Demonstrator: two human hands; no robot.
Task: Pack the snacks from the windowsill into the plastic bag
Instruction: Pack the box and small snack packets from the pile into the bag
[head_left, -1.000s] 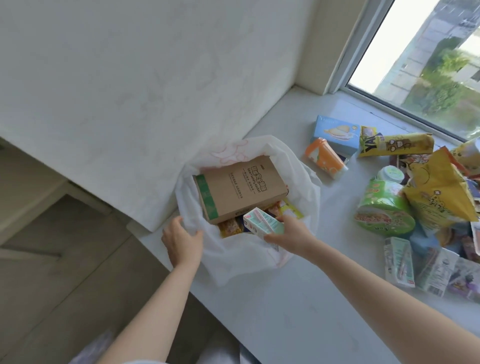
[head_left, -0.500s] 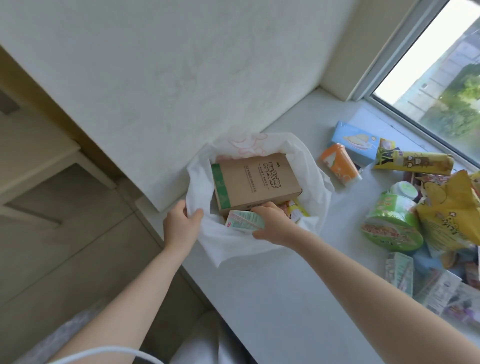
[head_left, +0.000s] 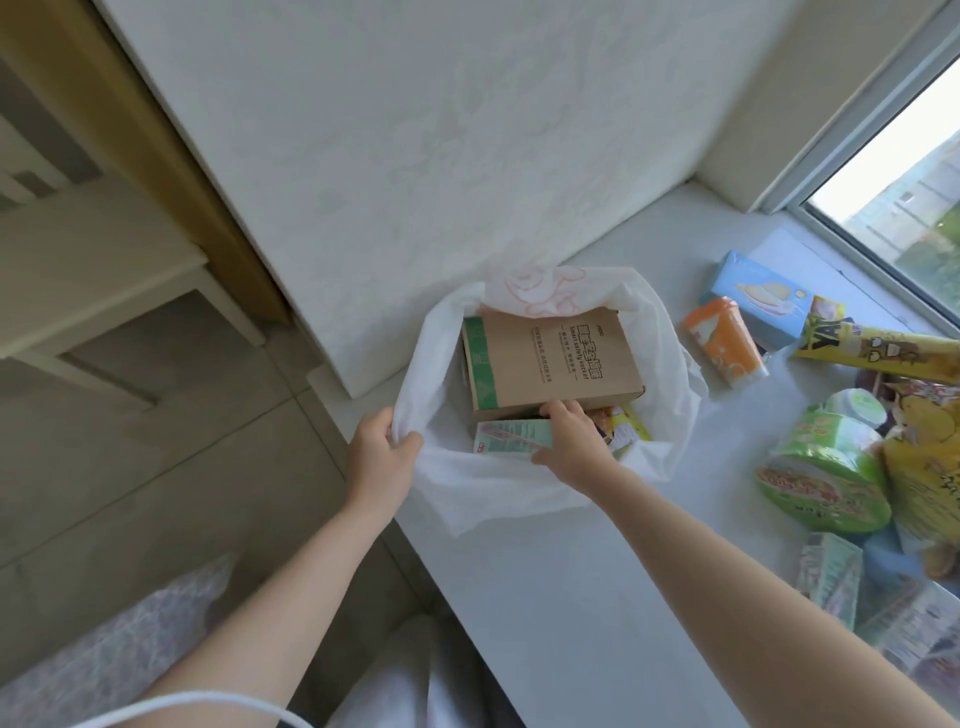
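Bag (head_left: 467, 499) open on my windowsill (head_left: 571, 597), left hand (head_left: 382, 457) grip pinched on bag's near-left rim, right hand (head_left: 574, 441) grip curled round mint carton (head_left: 511, 442) inside bag, brown box (head_left: 550, 358) also inside bag, loose snacks (head_left: 821, 483) lying right of bag.

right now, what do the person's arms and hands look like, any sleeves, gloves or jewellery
The left arm and right arm are bare as far as the frame shows, with no sleeves. The left hand and right hand wear no gloves, and no ring, watch or bracelet shows on fingers or wrists. A thin white cord curves along the bottom edge by the left arm.
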